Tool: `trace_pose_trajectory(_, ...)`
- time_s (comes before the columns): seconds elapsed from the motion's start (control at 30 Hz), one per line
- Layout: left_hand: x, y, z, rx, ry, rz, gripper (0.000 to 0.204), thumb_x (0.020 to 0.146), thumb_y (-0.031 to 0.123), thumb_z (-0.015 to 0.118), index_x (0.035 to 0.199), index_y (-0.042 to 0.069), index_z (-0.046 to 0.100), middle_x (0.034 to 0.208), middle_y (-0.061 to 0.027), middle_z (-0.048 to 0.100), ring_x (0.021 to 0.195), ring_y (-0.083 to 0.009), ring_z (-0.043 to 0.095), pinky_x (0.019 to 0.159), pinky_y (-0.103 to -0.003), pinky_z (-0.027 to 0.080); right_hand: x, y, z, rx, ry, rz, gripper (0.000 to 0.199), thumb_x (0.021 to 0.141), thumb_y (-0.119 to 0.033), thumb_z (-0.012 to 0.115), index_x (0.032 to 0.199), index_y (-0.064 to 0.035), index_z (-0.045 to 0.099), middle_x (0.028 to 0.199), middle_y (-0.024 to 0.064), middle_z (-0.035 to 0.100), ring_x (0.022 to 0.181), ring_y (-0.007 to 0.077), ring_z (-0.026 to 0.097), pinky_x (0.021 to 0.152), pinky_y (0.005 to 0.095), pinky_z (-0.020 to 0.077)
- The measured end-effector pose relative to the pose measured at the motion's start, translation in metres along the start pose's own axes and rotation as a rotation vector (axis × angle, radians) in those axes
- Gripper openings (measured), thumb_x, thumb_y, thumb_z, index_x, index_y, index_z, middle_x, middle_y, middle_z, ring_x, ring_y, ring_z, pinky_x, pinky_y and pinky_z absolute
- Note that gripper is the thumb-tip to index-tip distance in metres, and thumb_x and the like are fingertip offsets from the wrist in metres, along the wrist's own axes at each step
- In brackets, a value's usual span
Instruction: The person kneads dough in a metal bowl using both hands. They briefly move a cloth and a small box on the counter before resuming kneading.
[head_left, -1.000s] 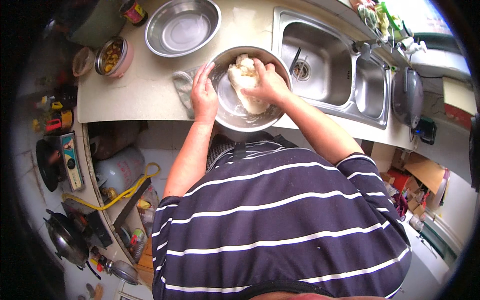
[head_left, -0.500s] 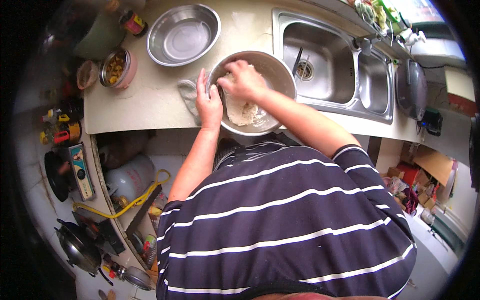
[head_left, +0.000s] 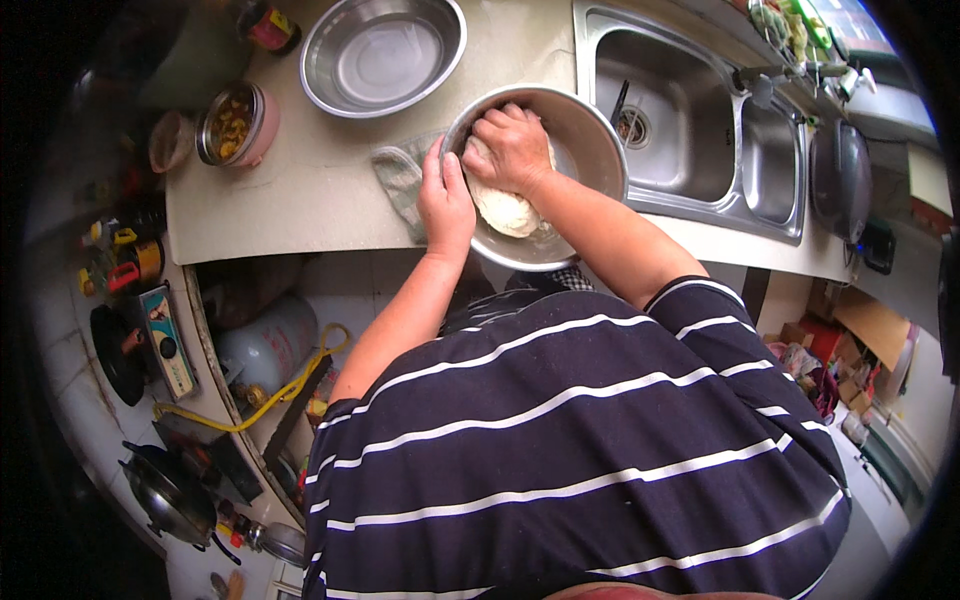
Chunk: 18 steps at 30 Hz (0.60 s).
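Observation:
A deep metal bowl (head_left: 592, 150) sits at the counter's front edge, close to my body. Inside it lies a pale lump of dough (head_left: 508, 213), gathered toward the bowl's left side. My right hand (head_left: 512, 148) presses down on the far part of the dough with its fingers curled into it, hiding that part. At the bowl's left rim, my left hand (head_left: 446, 202) steadies the bowl, thumb toward the rim and fingers along the outside. A grey-green cloth (head_left: 400, 185) lies beside the bowl, just left of my left hand.
A second, wide metal basin (head_left: 385, 60) stands on the counter (head_left: 320, 190) at the back. A double sink (head_left: 660, 130) is on the right. Farther left are a pink container (head_left: 262, 130) of yellowish food and a dark bottle (head_left: 268, 28). A gas cylinder (head_left: 268, 340) stands below the counter.
My right hand has gone from loosely reaching over the dough to pressing into it. The dough looks rounder and smoother. The whole view has shifted slightly, and my left hand stays at the rim.

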<state>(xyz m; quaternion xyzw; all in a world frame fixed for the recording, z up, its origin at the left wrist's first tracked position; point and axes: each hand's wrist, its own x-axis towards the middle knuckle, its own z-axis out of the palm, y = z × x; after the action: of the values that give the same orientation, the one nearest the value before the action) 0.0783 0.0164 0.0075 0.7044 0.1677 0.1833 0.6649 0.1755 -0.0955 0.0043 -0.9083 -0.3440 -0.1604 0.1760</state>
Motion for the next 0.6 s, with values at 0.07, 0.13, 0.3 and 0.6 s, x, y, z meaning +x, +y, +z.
trace_pose_trajectory(0.07, 0.001, -0.001, 0.000, 0.025, 0.012, 0.007, 0.037, 0.105, 0.020, 0.048, 0.133, -0.003, 0.054, 0.125, -0.0178, 0.064, 0.117, -0.0243, 0.060, 0.101, -0.035, 0.044, 0.001, -0.005, -0.005, 0.011, -0.006, -0.013, 0.027, 0.074, -0.037, 0.067, 0.079, -0.0104, 0.069, 0.091, 0.0061, 0.064, 0.093, 0.0272, 0.059, 0.081, 0.0479, 0.0459)
trace_pose_trajectory(0.13, 0.002, -0.002, 0.001, 0.032, 0.026, 0.003, 0.037, 0.104, 0.019, 0.049, 0.134, -0.002, 0.054, 0.125, -0.0171, 0.064, 0.117, -0.0231, 0.059, 0.101, -0.034, 0.044, 0.003, -0.011, -0.020, 0.023, -0.061, 0.024, 0.027, 0.076, -0.036, 0.066, 0.079, -0.0095, 0.069, 0.091, 0.0067, 0.065, 0.092, 0.0285, 0.060, 0.080, 0.0474, 0.0469)
trace_pose_trajectory(0.3, 0.004, -0.004, 0.007, 0.012, 0.124, 0.029, 0.033, 0.102, 0.019, 0.051, 0.130, 0.003, 0.059, 0.117, -0.0200, 0.068, 0.109, -0.0277, 0.066, 0.093, -0.036, 0.049, -0.016, -0.027, -0.101, 0.186, -0.198, -0.127, 0.017, 0.080, -0.024, 0.066, 0.083, -0.0083, 0.069, 0.089, 0.0093, 0.065, 0.083, 0.0325, 0.062, 0.072, 0.0450, 0.0526)
trace_pose_trajectory(0.6, -0.002, -0.009, 0.006, 0.070, 0.136, 0.091, 0.033, 0.102, 0.021, 0.050, 0.129, 0.003, 0.060, 0.114, -0.0205, 0.069, 0.106, -0.0292, 0.067, 0.091, -0.037, 0.050, -0.067, -0.042, -0.133, 0.271, -0.700, -0.054, 0.034, 0.074, -0.006, 0.065, 0.107, -0.0051, 0.063, 0.107, 0.0152, 0.061, 0.101, 0.0338, 0.064, 0.083, 0.0439, 0.0542)
